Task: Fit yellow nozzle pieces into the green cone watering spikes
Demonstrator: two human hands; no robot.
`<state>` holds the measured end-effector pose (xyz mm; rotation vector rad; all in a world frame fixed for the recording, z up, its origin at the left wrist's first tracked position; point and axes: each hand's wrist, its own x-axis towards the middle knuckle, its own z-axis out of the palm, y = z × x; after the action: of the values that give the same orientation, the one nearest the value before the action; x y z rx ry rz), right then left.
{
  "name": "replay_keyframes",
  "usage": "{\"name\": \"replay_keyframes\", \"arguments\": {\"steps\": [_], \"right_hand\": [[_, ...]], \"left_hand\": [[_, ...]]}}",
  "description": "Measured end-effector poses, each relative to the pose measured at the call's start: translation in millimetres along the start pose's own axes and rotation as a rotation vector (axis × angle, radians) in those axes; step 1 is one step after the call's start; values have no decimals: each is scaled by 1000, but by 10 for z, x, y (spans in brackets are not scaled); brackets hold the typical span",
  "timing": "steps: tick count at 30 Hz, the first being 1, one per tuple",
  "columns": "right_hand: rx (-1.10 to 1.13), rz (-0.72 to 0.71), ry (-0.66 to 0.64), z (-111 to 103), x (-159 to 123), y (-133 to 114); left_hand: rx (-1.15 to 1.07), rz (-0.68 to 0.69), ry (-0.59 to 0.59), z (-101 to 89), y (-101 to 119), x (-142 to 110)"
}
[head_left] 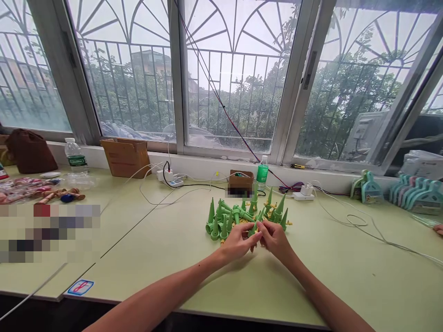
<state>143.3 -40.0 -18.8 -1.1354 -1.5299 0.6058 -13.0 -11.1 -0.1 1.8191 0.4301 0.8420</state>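
Both hands meet over the near edge of a pile of green cone-shaped plastic spikes (pixel 236 213). My left hand (pixel 237 242) is closed on a green spike (pixel 254 229), its fingers pinched around the lower part. From the other side, my right hand (pixel 276 239) also pinches this piece, with thumb and fingers close together. Fingers cover much of the held spike, so its lower end is hidden. Small yellow valve-like parts show on several spikes in the pile, some standing upright and some lying down.
Behind the pile are a small brown box (pixel 241 183) and a green-labelled bottle (pixel 262 171). White cables (pixel 360 221) trail across the table (pixel 346 276) on the right. Pastel plastic hangers (pixel 420 193) stand far right, near another person's hand (pixel 439 229). A cardboard box (pixel 125 157) stands back left.
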Motion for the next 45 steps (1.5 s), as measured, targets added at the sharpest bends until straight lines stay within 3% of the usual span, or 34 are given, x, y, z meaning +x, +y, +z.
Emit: {"name": "replay_keyframes", "arguments": {"steps": [6,36,45], "right_hand": [[39,10,-15,-5,-4,4],[-37,-52,14,35,16,-38],[32,-3,-32,3,14,-63]], "left_hand": [[37,30,-8,-14,8,-8],[-9,-86,-49,-33,54,-8],[25,-87,-86,-69,11,-12]]}}
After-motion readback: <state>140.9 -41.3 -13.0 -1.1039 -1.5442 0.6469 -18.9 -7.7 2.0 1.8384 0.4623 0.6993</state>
